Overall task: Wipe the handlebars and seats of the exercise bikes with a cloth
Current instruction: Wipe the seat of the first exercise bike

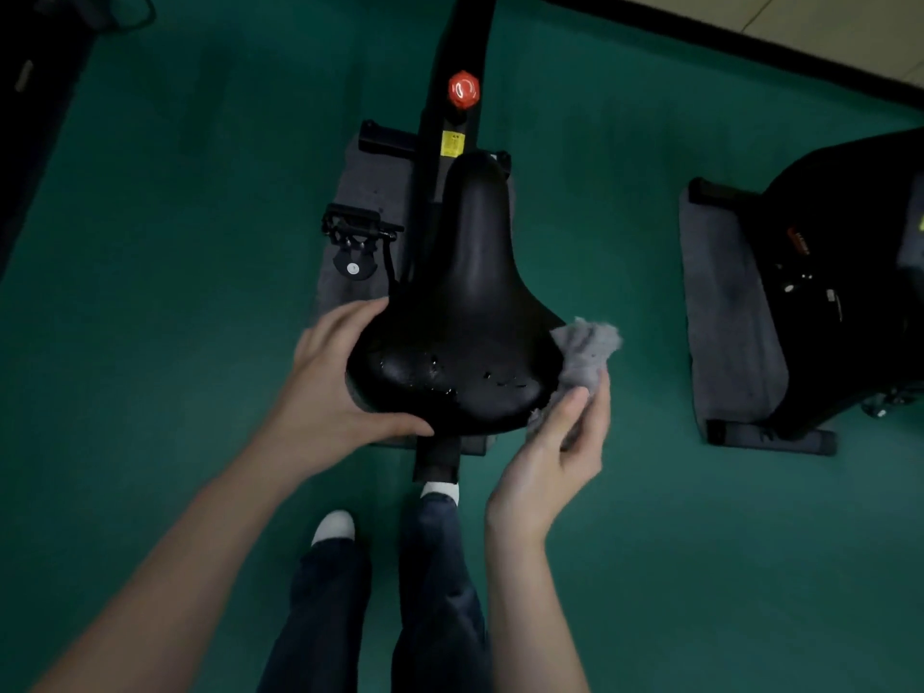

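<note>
A black bike seat (470,312) fills the centre of the head view, nose pointing away from me, with small wet spots on its wide rear part. My left hand (330,387) grips the seat's rear left edge, fingers over the side and thumb under the back rim. My right hand (560,457) holds a crumpled grey cloth (582,357) pressed against the seat's rear right edge. The handlebars are out of view.
The bike frame (452,117) with a red knob (464,90) and a yellow label runs forward; a pedal (357,232) sticks out left over a grey mat (360,187). A second bike (840,272) stands on its mat at right. Green floor surrounds; my legs and shoes are below.
</note>
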Motion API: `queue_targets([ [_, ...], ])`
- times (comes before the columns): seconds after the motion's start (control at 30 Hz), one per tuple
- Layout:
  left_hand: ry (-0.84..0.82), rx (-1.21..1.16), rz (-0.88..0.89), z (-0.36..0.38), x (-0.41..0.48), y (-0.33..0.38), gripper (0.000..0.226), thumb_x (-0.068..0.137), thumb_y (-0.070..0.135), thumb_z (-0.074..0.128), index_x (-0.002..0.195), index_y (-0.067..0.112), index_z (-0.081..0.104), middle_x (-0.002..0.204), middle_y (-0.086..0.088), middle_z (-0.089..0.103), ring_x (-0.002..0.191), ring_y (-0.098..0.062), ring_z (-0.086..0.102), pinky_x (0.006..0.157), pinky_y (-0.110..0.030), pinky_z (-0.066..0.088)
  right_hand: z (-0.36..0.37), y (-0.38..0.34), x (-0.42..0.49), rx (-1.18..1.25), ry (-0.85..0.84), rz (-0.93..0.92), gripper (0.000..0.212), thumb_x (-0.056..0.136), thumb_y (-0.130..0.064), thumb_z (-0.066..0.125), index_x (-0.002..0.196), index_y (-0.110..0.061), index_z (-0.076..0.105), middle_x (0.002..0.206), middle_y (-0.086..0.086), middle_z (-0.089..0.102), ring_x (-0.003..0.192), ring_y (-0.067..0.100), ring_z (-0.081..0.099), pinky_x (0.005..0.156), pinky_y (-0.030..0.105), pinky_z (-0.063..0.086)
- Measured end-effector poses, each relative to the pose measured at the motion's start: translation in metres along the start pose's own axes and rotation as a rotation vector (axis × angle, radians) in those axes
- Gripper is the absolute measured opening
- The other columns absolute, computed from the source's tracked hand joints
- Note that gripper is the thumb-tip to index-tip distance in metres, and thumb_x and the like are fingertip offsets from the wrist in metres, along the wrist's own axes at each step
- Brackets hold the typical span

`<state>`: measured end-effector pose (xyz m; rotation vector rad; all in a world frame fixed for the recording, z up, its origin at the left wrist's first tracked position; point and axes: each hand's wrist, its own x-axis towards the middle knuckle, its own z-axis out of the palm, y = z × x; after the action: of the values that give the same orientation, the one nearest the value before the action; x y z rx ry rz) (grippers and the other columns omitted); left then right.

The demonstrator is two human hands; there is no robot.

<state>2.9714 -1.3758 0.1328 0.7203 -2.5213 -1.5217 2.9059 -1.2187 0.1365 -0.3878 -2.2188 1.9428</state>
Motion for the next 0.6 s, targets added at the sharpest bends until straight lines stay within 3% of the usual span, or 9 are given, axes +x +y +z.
queue_targets([
  [0.1,-0.057,0.004,0.038,-0.009,0.003,-0.007,0.108,0.039,0.07,0.072,0.137,0.046,0.032,0.131,0.026,0.031,0.13,-0.005,0.028,0.11,-0.026,0.022,0.013,-0.005,-0.014,-0.019,0.073,-0.112,0.031,0.099,-0.015,0.047,0.128,-0.01,0.058,0.14,0.003,0.052,0.131,0.005,0.045,0.106,0.021,0.039],
  [0.27,-0.068,0.029,0.086,-0.01,0.006,-0.011,0.108,0.04,0.073,0.068,0.138,0.046,0.033,0.125,0.033,0.028,0.128,-0.003,0.027,0.108,-0.027,0.023,0.008,-0.005,0.018,-0.063,0.103,-0.108,0.027,0.096,-0.007,0.052,0.119,0.001,0.064,0.129,0.013,0.06,0.127,0.019,0.052,0.106,0.038,0.043],
  [0.37,-0.063,0.028,0.117,-0.01,0.007,-0.015,0.108,0.041,0.074,0.066,0.139,0.044,0.032,0.12,0.046,0.022,0.124,0.003,0.024,0.104,-0.023,0.021,0.015,-0.005,0.006,-0.188,0.035,-0.348,0.024,0.092,-0.005,0.057,0.114,-0.001,0.067,0.133,0.012,0.057,0.126,0.016,0.053,0.103,0.037,0.046],
  [0.5,-0.045,0.035,0.15,-0.009,0.007,-0.016,0.108,0.043,0.074,0.065,0.14,0.036,0.034,0.126,0.028,0.028,0.126,-0.005,0.027,0.105,-0.025,0.022,0.022,0.005,-0.019,-0.368,-0.138,-0.705,0.026,0.092,0.0,0.057,0.115,-0.002,0.067,0.131,0.017,0.057,0.12,0.023,0.056,0.095,0.05,0.048],
  [0.6,-0.05,0.03,0.136,-0.01,0.007,-0.015,0.109,0.042,0.073,0.065,0.14,0.035,0.035,0.128,0.024,0.029,0.126,-0.008,0.028,0.105,-0.026,0.023,0.01,0.009,-0.013,-0.452,-0.218,-0.819,0.029,0.092,0.004,0.055,0.116,-0.004,0.067,0.133,0.017,0.055,0.12,0.023,0.055,0.098,0.045,0.047],
])
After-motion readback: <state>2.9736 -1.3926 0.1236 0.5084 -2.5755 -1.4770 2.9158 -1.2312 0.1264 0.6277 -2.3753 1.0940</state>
